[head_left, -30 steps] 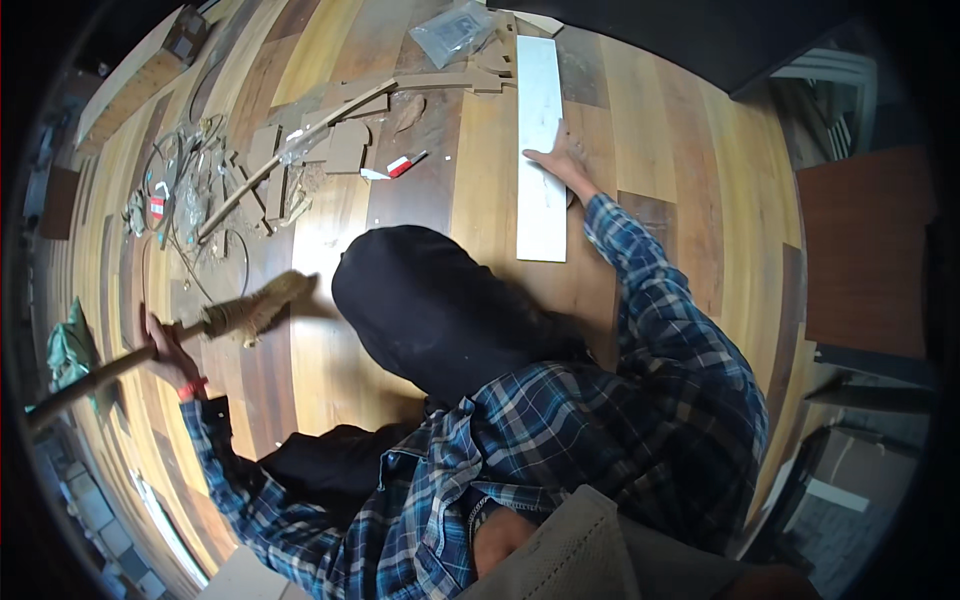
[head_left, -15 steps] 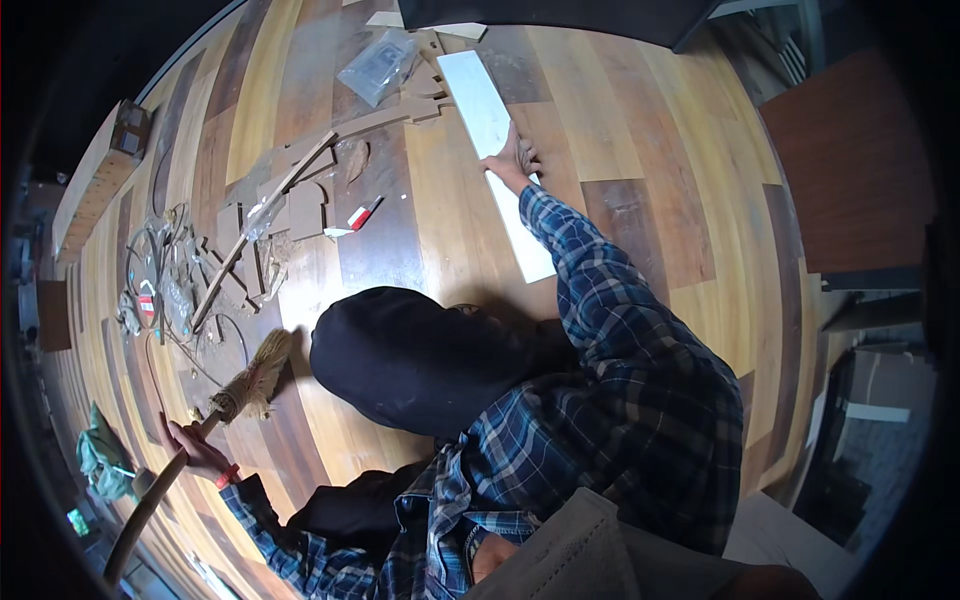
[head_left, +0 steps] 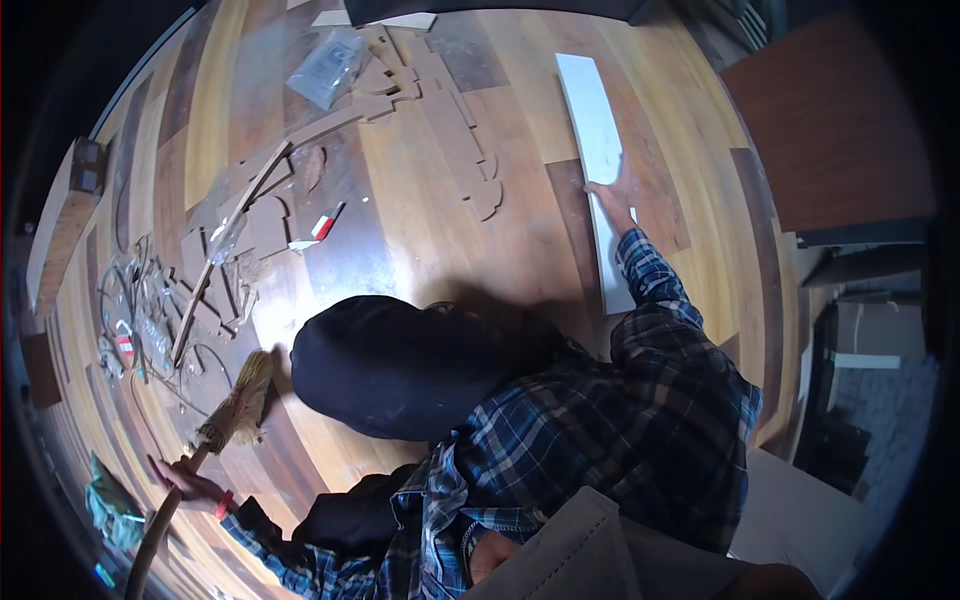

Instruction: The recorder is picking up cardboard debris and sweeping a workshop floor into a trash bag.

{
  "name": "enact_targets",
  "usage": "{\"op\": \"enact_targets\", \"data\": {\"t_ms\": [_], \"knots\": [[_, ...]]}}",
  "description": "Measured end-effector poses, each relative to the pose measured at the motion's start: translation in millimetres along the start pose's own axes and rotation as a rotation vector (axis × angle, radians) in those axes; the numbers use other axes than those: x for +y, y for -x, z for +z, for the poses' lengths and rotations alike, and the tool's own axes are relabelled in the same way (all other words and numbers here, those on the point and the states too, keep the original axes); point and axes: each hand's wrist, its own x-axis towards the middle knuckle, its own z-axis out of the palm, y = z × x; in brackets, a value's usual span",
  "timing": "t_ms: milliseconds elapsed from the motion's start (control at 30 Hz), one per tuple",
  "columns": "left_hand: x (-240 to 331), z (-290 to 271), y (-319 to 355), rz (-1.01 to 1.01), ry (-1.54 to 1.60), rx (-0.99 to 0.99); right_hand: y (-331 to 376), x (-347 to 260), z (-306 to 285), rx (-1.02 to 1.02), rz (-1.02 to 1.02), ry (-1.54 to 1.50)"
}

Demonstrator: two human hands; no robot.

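My right hand (head_left: 617,195) grips a long white board (head_left: 596,125) near its middle, thumb over the left edge. The board lies flat or nearly so on the wood-look floor; I cannot tell whether it touches. At the lower left my left hand (head_left: 192,486) is around the wooden handle of a straw broom (head_left: 240,408), its fingers partly stretched. The broom's bristles point up and right, towards the scraps. Flat brown cut-out board pieces (head_left: 450,125) lie left of the white board. A dark rounded cloth shape (head_left: 390,365) hides the floor between my arms.
Scraps, a wood strip (head_left: 225,245) and tangled cords and plastic (head_left: 150,310) litter the left floor. A clear plastic bag (head_left: 327,68) and a red-and-white tool (head_left: 322,228) lie nearby. A wooden box (head_left: 68,215) stands far left; a reddish-brown panel (head_left: 830,130) rises at right.
My right hand has slid the white board to the right, leaving brown pieces in view where it was. The left hand still holds the broom. The whole view has shifted slightly.
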Motion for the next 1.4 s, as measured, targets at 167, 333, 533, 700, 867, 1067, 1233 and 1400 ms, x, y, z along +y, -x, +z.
{"op": "enact_targets", "data": {"t_ms": [167,333,533,700,867,1067,1233,1400], "knots": [[2.6,-6.1,0.7,-0.036,0.021,-0.019,50.5,66.2,-51.3,0.188,0.303,0.204],[7.7,8.9,3.6,-0.022,0.001,0.053,83.2,104.7,-83.5,0.240,0.675,0.247],[1.8,-5.7,-8.6,0.004,-0.036,0.066,101.5,147.8,-87.2,0.096,1.021,0.311],[29.4,2.2,8.3,0.009,-0.012,0.086,45.8,60.5,-40.5,0.069,0.169,0.535],[21.5,14.2,11.9,-0.066,0.051,0.087,-9.1,-101.4,81.7,-0.112,-0.376,0.088],[28.8,-3.2,17.0,-0.075,0.005,0.080,4.7,-229.8,197.5,-0.388,-0.240,0.199],[35.3,-6.5,25.4,-0.112,0.023,0.062,-16.6,-241.3,226.8,-0.276,0.047,0.254],[35.1,-17.0,22.0,-0.105,-0.010,0.055,-20.1,-233.1,214.7,-0.473,0.092,0.277]]}}
